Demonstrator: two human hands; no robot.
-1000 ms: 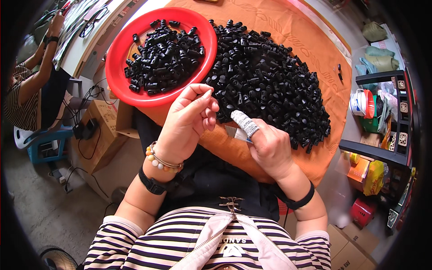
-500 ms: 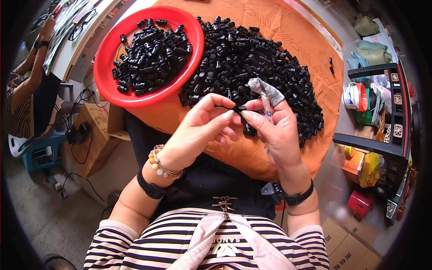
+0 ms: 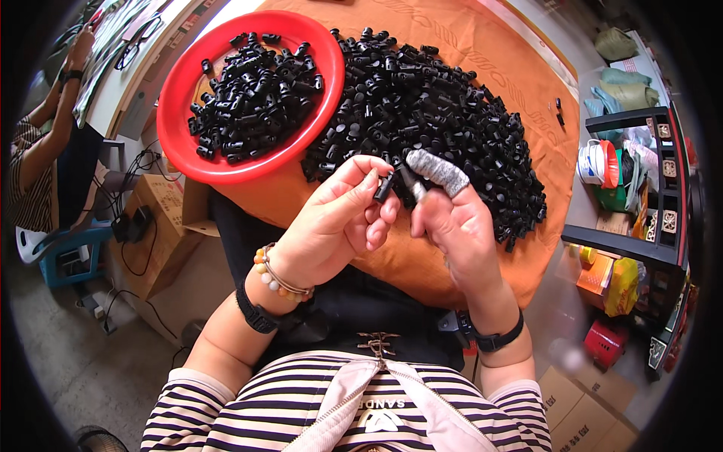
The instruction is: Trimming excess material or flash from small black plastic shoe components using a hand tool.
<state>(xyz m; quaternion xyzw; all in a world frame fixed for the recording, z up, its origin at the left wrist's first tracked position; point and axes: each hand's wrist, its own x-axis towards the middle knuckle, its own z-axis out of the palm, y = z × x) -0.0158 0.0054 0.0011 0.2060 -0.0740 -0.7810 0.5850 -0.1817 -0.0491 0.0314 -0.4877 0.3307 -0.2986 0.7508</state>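
Bare left hand (image 3: pixel 340 211): pinching a small glossy black cylinder (image 3: pixel 384 187) between thumb and forefinger, tilted; other fingers loosely curled.
Bare right hand (image 3: pixel 463 235): closed around a slim, tapered, grey-and-dark tool (image 3: pixel 413 186), tip toward the far left; forefinger in a grey knitted sleeve (image 3: pixel 440 172).
Small black cylinder's place: between the two hands, at the near side of a broad heap of similar black pieces (image 3: pixel 437 113), touched only by the left fingers.
Just changed: met by both hands half a second ago, now let go on the right, with a narrow gap opened.
Meaning for the work: judging by that gap, two-handed contact broken off and control passed to the left; cannot tell whether finished with.
Counter with orange patterned cloth (image 3: pixel 520 83): bearing the heap on the right and, at far left, a round red plastic basin (image 3: pixel 233 172) partly filled with black pieces; both seemingly unaltered.
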